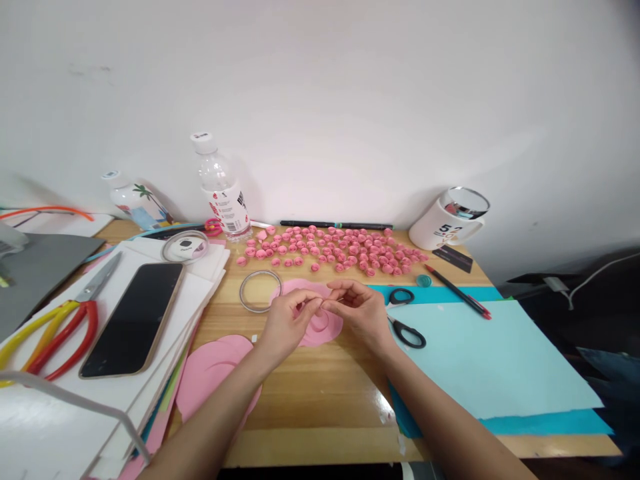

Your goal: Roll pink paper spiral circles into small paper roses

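Observation:
My left hand [290,323] and my right hand [364,312] meet fingertip to fingertip, both pinched closed over a spiral-cut pink paper [320,330]. They seem to grip its edge, but the fingers mostly hide the pinched part. The rest of the spiral spreads below and behind my hands on the wooden table. More cut pink paper pieces [207,377] lie in a stack by my left forearm, partly covered by it. Beyond my hands, many small rolled pink paper roses [345,250] sit in a wide band. A roll of clear tape [261,291] lies beside my left hand.
Black-handled scissors [407,333] and a pen [460,293] rest on blue paper sheets [490,360] at right. A white mug [440,227] and plastic bottle [220,193] stand by the wall. At left, a phone [135,320] and red-and-yellow scissors [75,310] top a paper stack.

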Demonstrator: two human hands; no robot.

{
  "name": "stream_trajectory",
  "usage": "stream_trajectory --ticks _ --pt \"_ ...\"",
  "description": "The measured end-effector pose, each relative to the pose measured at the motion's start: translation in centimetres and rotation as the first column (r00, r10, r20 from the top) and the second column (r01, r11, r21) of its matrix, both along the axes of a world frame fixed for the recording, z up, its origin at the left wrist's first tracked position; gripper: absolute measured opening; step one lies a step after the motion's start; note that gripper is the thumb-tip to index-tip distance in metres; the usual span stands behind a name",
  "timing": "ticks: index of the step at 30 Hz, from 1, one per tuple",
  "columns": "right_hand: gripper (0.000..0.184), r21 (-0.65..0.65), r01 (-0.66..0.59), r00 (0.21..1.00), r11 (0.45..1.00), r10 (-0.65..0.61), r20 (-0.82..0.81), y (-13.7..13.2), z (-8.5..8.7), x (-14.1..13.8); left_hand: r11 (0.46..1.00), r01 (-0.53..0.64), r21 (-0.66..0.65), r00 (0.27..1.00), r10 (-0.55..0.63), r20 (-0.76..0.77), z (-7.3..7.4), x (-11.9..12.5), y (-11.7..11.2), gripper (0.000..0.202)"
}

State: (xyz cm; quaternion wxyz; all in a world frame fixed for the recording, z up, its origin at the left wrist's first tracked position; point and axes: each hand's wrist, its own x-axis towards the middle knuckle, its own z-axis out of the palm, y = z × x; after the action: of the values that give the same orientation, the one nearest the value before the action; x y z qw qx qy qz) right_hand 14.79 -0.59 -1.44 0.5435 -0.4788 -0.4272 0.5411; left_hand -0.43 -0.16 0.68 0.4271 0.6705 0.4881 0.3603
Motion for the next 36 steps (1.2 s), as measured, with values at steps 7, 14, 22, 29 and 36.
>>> stream_trajectory --ticks 7,14,22,29,36 --pt "0.036 -0.001 -0.034 0.999 0.999 0.034 0.018 0.1 0.1 0.2 0.999 0.053 -0.003 0.999 -0.053 -0.005 0.3 -0.1 0.0 0.022" --pt "0.041 -0.035 -0.135 0.990 0.990 0.134 -0.041 0.3 0.5 0.2 0.997 0.079 -0.007 0.997 -0.079 -0.014 0.3 -0.2 -0.1 0.021" --pt "0.038 -0.056 -0.192 0.979 0.980 0.187 -0.086 0.4 0.5 0.5 0.993 0.120 0.004 0.993 -0.120 -0.004 0.4 -0.3 0.0 0.017" --pt "0.032 -0.052 -0.309 0.944 0.950 0.300 -0.137 0.6 -0.3 1.0 0.986 0.170 0.003 0.985 -0.170 -0.011 0.2 -0.5 0.0 0.020" --pt "0.039 -0.062 -0.367 0.925 0.928 0.357 -0.133 0.5 -0.4 1.0 0.968 0.243 -0.069 0.970 -0.242 0.025 0.9 -0.6 -0.1 0.022"
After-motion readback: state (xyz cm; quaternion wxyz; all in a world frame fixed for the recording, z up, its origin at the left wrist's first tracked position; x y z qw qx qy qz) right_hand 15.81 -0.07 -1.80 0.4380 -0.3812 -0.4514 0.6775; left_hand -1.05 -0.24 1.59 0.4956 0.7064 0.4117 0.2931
